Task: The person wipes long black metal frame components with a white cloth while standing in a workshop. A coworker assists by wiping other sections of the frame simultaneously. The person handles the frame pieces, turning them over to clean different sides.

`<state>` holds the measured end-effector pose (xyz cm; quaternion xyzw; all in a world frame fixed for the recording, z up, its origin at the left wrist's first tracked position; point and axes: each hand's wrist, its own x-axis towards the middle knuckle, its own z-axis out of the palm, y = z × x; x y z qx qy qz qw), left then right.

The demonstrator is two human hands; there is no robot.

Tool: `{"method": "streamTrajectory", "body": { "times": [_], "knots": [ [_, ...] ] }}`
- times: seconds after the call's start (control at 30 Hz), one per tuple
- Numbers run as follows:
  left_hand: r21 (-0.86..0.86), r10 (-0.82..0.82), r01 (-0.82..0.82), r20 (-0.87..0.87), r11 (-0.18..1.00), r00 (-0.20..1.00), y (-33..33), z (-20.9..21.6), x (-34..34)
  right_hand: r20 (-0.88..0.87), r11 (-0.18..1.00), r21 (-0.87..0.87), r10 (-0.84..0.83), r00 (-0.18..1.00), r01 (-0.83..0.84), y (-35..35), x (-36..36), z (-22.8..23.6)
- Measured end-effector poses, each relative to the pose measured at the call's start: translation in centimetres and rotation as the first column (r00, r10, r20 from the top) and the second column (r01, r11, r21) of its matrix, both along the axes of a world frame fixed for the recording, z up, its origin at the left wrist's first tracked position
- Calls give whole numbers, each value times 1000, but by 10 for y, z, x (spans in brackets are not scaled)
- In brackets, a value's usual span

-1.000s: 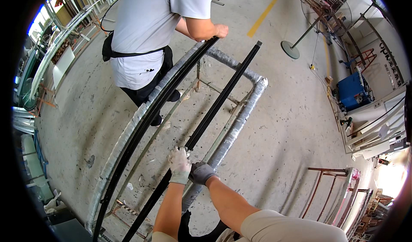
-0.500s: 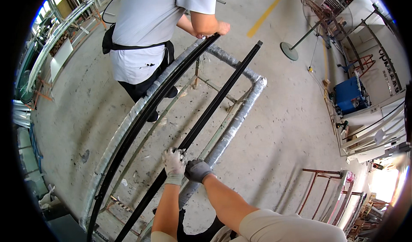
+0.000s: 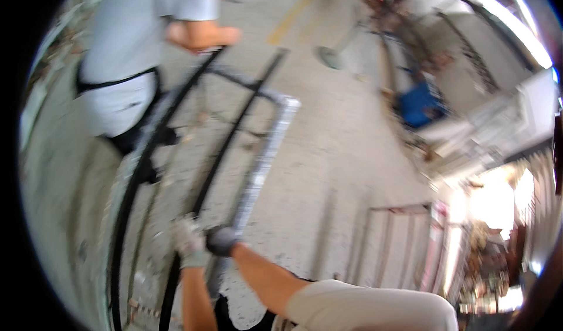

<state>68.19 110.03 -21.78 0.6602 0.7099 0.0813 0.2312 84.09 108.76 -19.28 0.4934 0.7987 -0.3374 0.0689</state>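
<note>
A long, straight black bar [image 3: 226, 146] lies lengthwise over a frame wrapped in shiny grey film [image 3: 253, 178]. My left hand [image 3: 189, 241], in a whitish glove, is closed over this bar near its lower part. Just to the right is my right hand [image 3: 221, 240] in a dark grey glove, its fingers curled in beside the bar and over the wrapped rail; what they hold is hidden. A longer, curved black bar [image 3: 126, 205] runs along the left side of the frame. Motion blur softens the fingers.
A co-worker in a light shirt [image 3: 120, 37] stands at the far left, hands at the curved bar's far end. A fan's green base [image 3: 328, 57] stands on the floor ahead. To the right are a blue box [image 3: 419, 105] and a reddish metal stand [image 3: 404, 209].
The view has swung right, so the scene shifts left and blurs. Both hands keep about the same place on the bar and frame.
</note>
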Motion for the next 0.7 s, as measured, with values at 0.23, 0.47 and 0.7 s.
{"method": "streamTrajectory", "body": {
  "times": [0.23, 0.47, 0.7],
  "knots": [
    [-60, -48, 36, -220, 998, 974, 17, 83, 25, -111, 992, 128, -3, 994, 17, 0, 1, 3],
    [33, -180, 195, -262, 980, 948, 14, 58, 6, -115, 979, 195, 85, 990, -62, -1, 1, 8],
    [-115, -212, 184, -333, 976, 919, 58, 40, 30, -139, 982, 191, 31, 990, -4, 0, 2, 14]
  ]
}}
